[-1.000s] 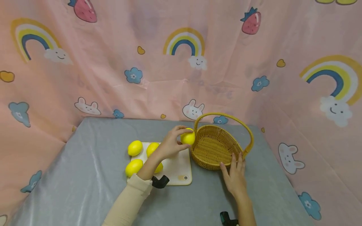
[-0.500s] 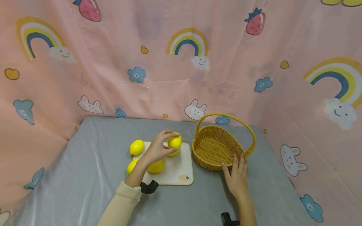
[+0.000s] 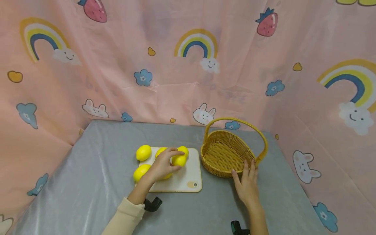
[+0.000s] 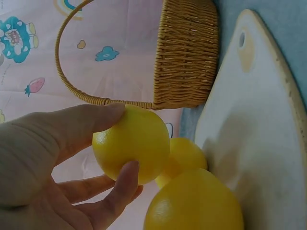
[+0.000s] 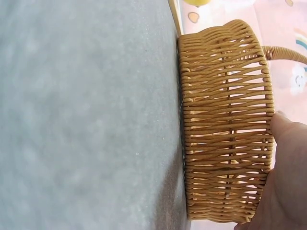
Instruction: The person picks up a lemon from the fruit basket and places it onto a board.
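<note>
In the head view my left hand (image 3: 165,163) holds a yellow lemon (image 3: 178,160) over the white cutting board (image 3: 188,173). The left wrist view shows thumb and fingers around this lemon (image 4: 132,146), with another lemon (image 4: 194,203) close below it. Several more lemons lie on or at the edge of the board, among them one at the back left (image 3: 143,152) and one at the front left (image 3: 141,172). To the right stands a wicker basket (image 3: 218,171) with nothing in it. My right hand (image 3: 247,187) grips its near rim, thumb and fingertips on the edge.
A grey cloth (image 3: 188,215) covers the table. The basket's tall arched handle (image 3: 235,120) rises above its rim. Behind and at both sides hangs a pink printed curtain (image 3: 164,98). Black wrist camera mounts (image 3: 153,204) sit on both wrists.
My left hand, holding the lemon, has moved left and down from beside the basket to low over the board. The right hand stays on the basket rim; the view has shifted slightly.
</note>
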A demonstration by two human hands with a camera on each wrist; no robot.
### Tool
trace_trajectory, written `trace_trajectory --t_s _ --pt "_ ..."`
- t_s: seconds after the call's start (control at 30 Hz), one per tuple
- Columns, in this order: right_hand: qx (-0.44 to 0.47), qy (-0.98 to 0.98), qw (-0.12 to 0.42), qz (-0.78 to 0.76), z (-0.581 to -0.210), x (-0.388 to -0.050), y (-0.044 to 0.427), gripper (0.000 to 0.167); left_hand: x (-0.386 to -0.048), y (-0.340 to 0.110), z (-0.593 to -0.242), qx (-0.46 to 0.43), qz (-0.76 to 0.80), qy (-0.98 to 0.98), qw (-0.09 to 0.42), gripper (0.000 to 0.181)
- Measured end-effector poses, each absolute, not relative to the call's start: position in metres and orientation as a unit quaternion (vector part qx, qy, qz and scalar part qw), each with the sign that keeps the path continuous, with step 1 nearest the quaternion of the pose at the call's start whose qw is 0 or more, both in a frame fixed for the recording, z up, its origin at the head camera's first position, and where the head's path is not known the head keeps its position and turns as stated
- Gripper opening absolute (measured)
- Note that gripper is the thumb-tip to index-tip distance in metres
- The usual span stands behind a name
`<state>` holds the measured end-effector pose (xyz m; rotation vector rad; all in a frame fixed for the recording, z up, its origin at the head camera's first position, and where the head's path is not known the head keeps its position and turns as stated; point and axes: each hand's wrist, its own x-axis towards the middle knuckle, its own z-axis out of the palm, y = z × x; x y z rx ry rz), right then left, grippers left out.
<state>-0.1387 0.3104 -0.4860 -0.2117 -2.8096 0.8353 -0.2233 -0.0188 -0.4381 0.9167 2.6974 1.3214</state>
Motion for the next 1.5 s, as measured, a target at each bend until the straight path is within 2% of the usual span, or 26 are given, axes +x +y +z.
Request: trace_trajectory --t_s 0.5,1.2,1.5 --pt "-0.076 -0.953 0.092 0.279 -0.488 -0.142 0.313 0.079 -0.218 -0.012 -0.453 0.319 0.322 0.891 -0.022 0.047" --pt "-0.066 -0.950 0.105 0.287 -0.490 -0.144 0.312 0.079 -0.212 -0.006 -0.469 0.337 0.284 0.896 -0.061 0.043" --pt "-0.066 -0.949 0.109 0.287 -0.491 -0.143 0.313 0.079 -0.211 -0.005 -0.471 0.333 0.282 0.898 -0.058 0.043"
